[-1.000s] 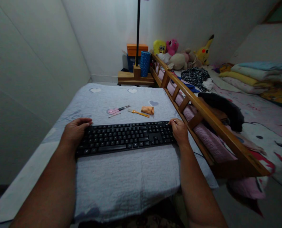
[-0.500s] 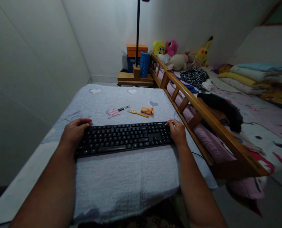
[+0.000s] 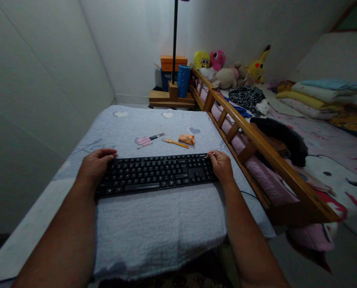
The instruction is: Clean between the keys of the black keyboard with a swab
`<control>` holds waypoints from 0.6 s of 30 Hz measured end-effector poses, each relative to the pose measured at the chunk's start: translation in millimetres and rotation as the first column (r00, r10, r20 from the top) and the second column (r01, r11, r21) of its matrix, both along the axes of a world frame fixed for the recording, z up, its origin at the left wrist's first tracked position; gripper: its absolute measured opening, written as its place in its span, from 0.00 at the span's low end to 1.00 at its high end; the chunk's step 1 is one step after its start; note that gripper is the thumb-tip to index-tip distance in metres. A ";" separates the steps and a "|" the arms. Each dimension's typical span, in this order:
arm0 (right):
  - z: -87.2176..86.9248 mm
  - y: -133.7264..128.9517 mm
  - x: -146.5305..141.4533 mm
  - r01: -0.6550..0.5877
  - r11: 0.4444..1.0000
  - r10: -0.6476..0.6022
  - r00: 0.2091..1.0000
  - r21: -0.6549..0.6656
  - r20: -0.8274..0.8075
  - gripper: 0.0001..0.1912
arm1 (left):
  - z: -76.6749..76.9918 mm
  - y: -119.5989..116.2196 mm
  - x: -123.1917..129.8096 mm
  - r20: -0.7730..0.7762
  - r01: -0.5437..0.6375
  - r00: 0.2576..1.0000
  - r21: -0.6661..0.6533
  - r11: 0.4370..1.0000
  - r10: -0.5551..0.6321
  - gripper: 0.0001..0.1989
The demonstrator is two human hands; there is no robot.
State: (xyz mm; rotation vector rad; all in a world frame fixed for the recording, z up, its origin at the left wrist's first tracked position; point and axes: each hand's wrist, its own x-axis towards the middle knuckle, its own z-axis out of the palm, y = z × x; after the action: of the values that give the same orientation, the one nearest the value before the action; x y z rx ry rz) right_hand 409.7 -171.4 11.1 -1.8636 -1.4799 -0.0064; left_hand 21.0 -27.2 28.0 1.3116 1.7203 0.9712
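A black keyboard [image 3: 157,174] lies across the light blue quilted cloth. My left hand [image 3: 97,166] grips its left end, thumb and fingers at the upper corner. At the right end, over the number keys, my right hand [image 3: 220,164] pinches a small thin white-tipped stick [image 3: 208,156], mostly hidden by the fingers. Behind the keyboard lie a yellow-handled brush [image 3: 177,143], a crumpled orange cloth [image 3: 186,139], a dark-gripped metal tool [image 3: 154,137] and a thin cotton swab [image 3: 144,145].
A wooden bed rail [image 3: 244,124] runs along the right side, with clothes, folded bedding [image 3: 322,96] and plush toys [image 3: 225,78] beyond it. A black pole [image 3: 174,44], a blue roller [image 3: 183,82] and an orange box [image 3: 173,63] stand at the back. A cable [image 3: 249,194] trails right.
My right hand has shifted slightly left along the top of the number keys, with the thin stick still pinched. My left hand stays at the keyboard's left end.
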 end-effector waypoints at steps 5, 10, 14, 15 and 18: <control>-0.1 1.3 -2.2 -0.027 1.000 0.027 1.000 -0.001 0.002 0.12 | -7.2 3.6 -3.5 0.032 0.000 0.999 0.022 1.000 -0.001 0.14; -0.3 3.1 -6.3 -0.046 0.999 0.046 0.999 -0.008 -0.009 0.12 | -6.7 3.2 -3.6 0.000 -0.007 1.000 0.039 0.999 0.007 0.13; -0.2 4.1 -10.6 -0.062 0.998 0.061 0.998 -0.014 -0.013 0.12 | -3.4 1.1 -2.3 -0.014 -0.009 1.000 0.034 0.999 0.009 0.12; -0.2 4.2 -11.1 -0.066 0.998 0.066 0.998 -0.011 -0.014 0.12 | -2.8 0.8 -2.0 -0.015 -0.008 1.000 0.029 1.000 0.008 0.13; -0.6 3.9 -11.4 -0.082 0.997 0.082 0.996 -0.001 -0.021 0.12 | -1.3 0.1 -1.3 -0.030 -0.010 1.000 0.018 1.000 0.010 0.13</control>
State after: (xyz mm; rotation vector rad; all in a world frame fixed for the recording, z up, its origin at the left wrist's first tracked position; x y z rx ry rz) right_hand 398.3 -167.5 10.5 -1.7977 -1.5411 0.0536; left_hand 19.8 -27.1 26.8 1.3366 1.7456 0.9796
